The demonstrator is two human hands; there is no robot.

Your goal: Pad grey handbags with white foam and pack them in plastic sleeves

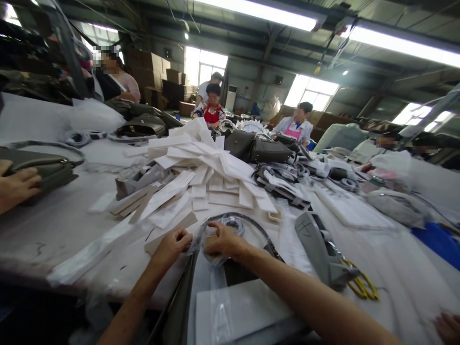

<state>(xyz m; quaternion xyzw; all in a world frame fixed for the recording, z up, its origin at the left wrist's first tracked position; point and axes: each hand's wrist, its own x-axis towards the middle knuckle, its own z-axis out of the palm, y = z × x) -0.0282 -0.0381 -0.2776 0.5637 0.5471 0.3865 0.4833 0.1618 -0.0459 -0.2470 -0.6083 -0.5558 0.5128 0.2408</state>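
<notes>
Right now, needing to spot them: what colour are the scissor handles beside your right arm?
Yellow; the scissor handles show in the head view.

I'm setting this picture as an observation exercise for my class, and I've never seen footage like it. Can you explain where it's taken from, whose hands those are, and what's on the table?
There is no machine here: a camera worn on a person's head looks forward and down, so the two forearms rising from the bottom edge are the wearer's own. The left hand pinches a clear wrapping around a dark curved strap; the right hand rests on it with curled fingers. On the white table lie a pile of white strips, grey handbags and yellow-handled scissors. The hand at the left edge, on another bag, is a co-worker's.
</notes>
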